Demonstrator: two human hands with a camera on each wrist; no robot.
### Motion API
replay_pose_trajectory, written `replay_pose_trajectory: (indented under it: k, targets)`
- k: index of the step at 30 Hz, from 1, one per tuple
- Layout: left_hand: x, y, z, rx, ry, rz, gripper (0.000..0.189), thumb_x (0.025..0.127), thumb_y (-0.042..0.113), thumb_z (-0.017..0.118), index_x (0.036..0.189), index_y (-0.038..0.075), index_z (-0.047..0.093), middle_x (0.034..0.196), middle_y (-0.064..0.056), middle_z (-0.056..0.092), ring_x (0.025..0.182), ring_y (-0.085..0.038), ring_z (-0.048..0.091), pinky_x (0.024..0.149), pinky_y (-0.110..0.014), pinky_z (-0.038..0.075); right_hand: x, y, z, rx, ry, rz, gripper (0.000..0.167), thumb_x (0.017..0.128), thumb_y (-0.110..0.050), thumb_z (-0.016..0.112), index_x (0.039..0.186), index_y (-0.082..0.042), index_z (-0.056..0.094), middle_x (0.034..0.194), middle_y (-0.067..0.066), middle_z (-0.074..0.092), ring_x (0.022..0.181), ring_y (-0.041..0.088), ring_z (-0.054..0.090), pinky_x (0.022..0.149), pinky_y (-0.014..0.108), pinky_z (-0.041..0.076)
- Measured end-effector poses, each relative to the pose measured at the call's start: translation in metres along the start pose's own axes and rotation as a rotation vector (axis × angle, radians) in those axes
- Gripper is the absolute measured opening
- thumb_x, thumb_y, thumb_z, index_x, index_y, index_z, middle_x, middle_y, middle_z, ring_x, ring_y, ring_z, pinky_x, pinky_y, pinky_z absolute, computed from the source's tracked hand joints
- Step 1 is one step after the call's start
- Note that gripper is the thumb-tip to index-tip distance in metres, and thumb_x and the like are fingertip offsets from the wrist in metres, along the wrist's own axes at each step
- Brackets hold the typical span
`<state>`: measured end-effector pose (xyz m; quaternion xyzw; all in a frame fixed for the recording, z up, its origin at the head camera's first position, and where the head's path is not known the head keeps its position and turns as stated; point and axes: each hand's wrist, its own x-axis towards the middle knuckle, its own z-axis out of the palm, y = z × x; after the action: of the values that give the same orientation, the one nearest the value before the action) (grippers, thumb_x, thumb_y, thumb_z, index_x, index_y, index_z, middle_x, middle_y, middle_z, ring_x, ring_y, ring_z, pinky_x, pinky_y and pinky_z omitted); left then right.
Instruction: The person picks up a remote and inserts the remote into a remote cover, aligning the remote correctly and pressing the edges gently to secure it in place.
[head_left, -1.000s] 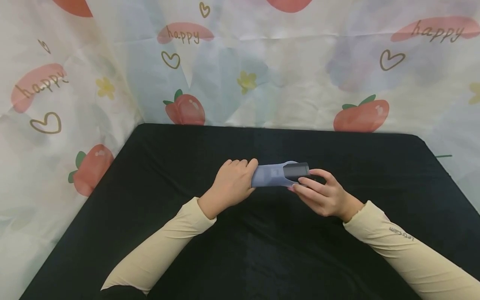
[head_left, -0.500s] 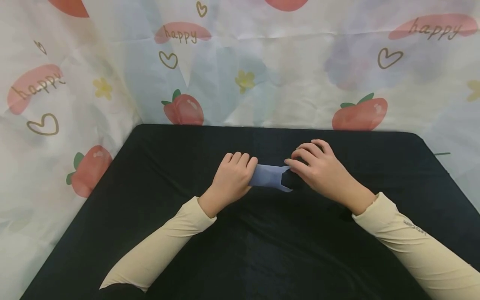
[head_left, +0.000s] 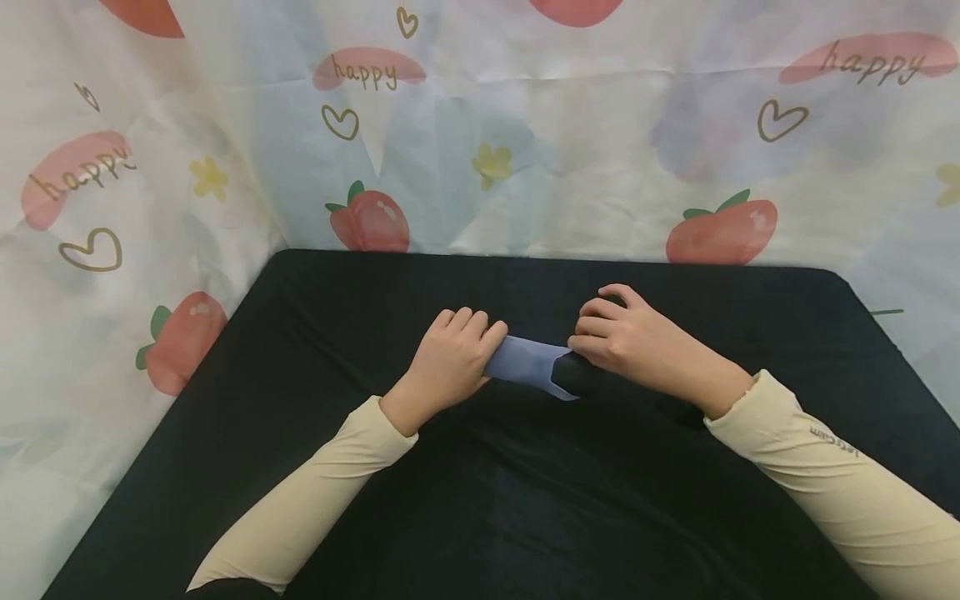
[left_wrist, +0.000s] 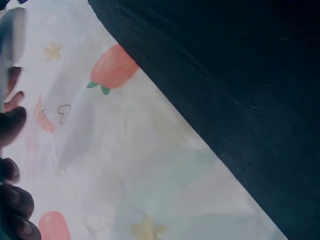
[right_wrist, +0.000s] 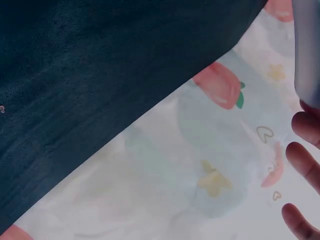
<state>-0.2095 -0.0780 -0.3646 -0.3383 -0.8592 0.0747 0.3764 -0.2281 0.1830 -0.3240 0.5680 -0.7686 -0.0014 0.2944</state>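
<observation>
A flat blue-grey piece with a forked right end (head_left: 523,362) is held above the black cloth; its kind does not show. My left hand (head_left: 453,354) grips its left end, fingers wrapped over the top. A dark rounded part (head_left: 576,375) shows inside the fork. At the fork's upper prong, my right hand (head_left: 626,343) pinches the end with bent fingers; its thumb is hidden in the head view. In the right wrist view the pale piece (right_wrist: 306,55) ends right at the fingertips, with other fingers (right_wrist: 302,162) spread apart. The left wrist view catches curled left fingers (left_wrist: 19,200) at its edge.
A black cloth (head_left: 480,500) covers the table. Behind it and at the left hangs a pale curtain (head_left: 577,150) printed with strawberries, hearts and flowers. Cream sleeves (head_left: 322,492) cover both forearms.
My right hand has gone from the dark block at the fork to the upper prong, turning over on the way. The blue-grey piece now tilts slightly down to the right; my left hand shifted slightly left.
</observation>
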Motion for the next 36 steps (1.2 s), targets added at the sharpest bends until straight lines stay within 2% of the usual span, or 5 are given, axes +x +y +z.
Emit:
replay_pose_trajectory:
  k: [11, 17, 20, 28, 36]
  targets:
    - [-0.004, 0.001, -0.005, -0.122, -0.094, -0.034, 0.048, 0.064, 0.033, 0.082, 0.098, 0.012, 0.055, 0.084, -0.003, 0.061, 0.076, -0.019, 0.056, 0.068, -0.031, 0.044, -0.005, -0.013, -0.009, 0.075, 0.053, 0.080, 0.022, 0.073, -0.003, 0.076, 0.091, -0.009, 0.067, 0.082, 0.003, 0.065, 0.083, 0.021, 0.059, 0.084, 0.045, 0.044]
    - [-0.004, -0.007, -0.011, -0.350, -0.202, -0.179, 0.047, 0.073, 0.036, 0.079, 0.099, 0.008, 0.053, 0.084, -0.004, 0.062, 0.074, -0.019, 0.057, 0.067, -0.031, 0.048, -0.005, -0.024, -0.013, 0.059, 0.503, 0.024, 0.028, 0.095, -0.024, 0.053, 0.087, -0.003, 0.070, 0.078, 0.012, 0.064, 0.073, 0.027, 0.059, 0.076, 0.046, 0.045]
    - [-0.004, -0.011, -0.013, -0.458, -0.214, -0.220, 0.054, 0.071, 0.045, 0.078, 0.097, 0.007, 0.051, 0.080, -0.003, 0.059, 0.069, -0.017, 0.054, 0.065, -0.029, 0.047, 0.000, -0.029, -0.009, -0.023, 0.706, -0.086, 0.020, 0.090, -0.019, 0.062, 0.077, -0.005, 0.069, 0.066, 0.010, 0.062, 0.062, 0.023, 0.058, 0.066, 0.045, 0.045]
    - [-0.005, -0.012, -0.012, -0.659, -0.303, -0.207, 0.052, 0.079, 0.047, 0.070, 0.111, 0.011, 0.050, 0.090, -0.001, 0.058, 0.078, -0.013, 0.052, 0.072, -0.029, 0.045, 0.010, -0.032, 0.000, -0.130, 0.885, -0.141, 0.011, 0.086, -0.005, 0.065, 0.076, -0.007, 0.068, 0.063, 0.008, 0.059, 0.058, 0.021, 0.054, 0.064, 0.041, 0.043]
    - [-0.008, -0.009, -0.007, -0.714, -0.255, -0.131, 0.050, 0.087, 0.039, 0.065, 0.123, 0.009, 0.050, 0.111, -0.002, 0.058, 0.096, -0.015, 0.053, 0.087, -0.034, 0.045, 0.016, -0.030, 0.005, -0.046, 0.968, -0.136, 0.020, 0.086, -0.002, 0.064, 0.066, -0.005, 0.065, 0.064, 0.011, 0.059, 0.059, 0.025, 0.052, 0.065, 0.042, 0.042]
